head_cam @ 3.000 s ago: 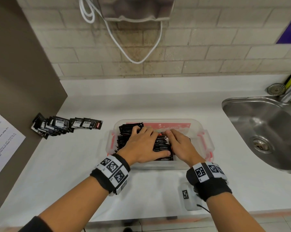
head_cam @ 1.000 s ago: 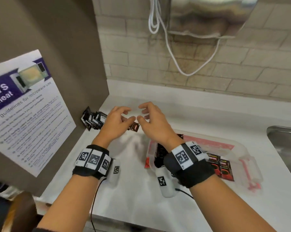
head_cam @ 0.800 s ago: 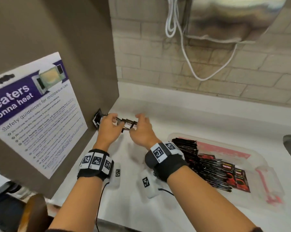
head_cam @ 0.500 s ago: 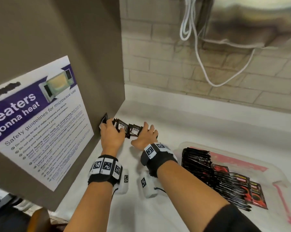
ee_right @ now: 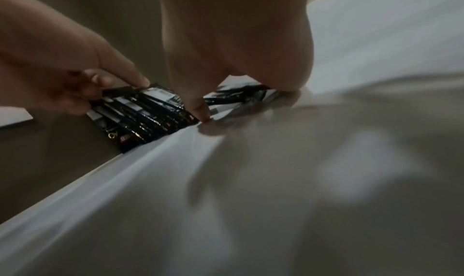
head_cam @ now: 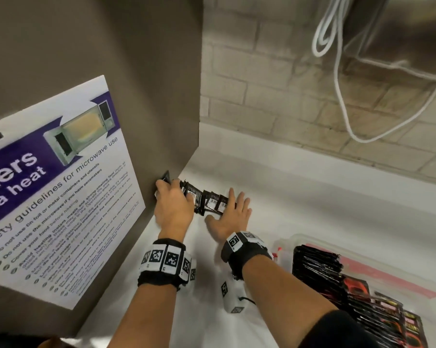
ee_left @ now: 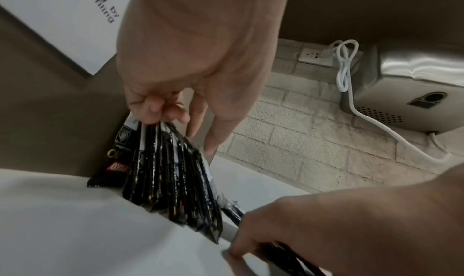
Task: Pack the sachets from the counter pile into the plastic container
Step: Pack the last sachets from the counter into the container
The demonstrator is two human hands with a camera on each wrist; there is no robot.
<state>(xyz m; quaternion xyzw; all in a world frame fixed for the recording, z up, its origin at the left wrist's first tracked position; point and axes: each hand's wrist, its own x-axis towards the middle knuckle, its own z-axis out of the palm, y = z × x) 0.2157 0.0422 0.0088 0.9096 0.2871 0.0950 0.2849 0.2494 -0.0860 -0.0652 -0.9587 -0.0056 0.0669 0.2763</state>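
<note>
White counter (head_cam: 274,197) runs under a brick wall, and the brown cabinet panel (head_cam: 146,71) at its end is my landmark. Against the foot of that panel leans the sachet pile (head_cam: 207,203), a fanned row running away from the panel toward the plastic container (head_cam: 412,275), which sits well apart from the panel and already holds many sachets.

My left hand (head_cam: 173,209) has its fingers curled over the top edges of the sachets nearest the panel, pinching them together. My right hand (head_cam: 230,216) lies flat at the far end of the row, fingers straight, pressing the packets back toward the panel.

Each sachet stands on a short edge, its long axis tilted up and leaning toward the panel, with faces turned along the row.

I judge the risk is slippage: these slick packets could fan out or slide under my flat palm if I squeeze unevenly, and lifting too many could spill the middle ones.
</note>
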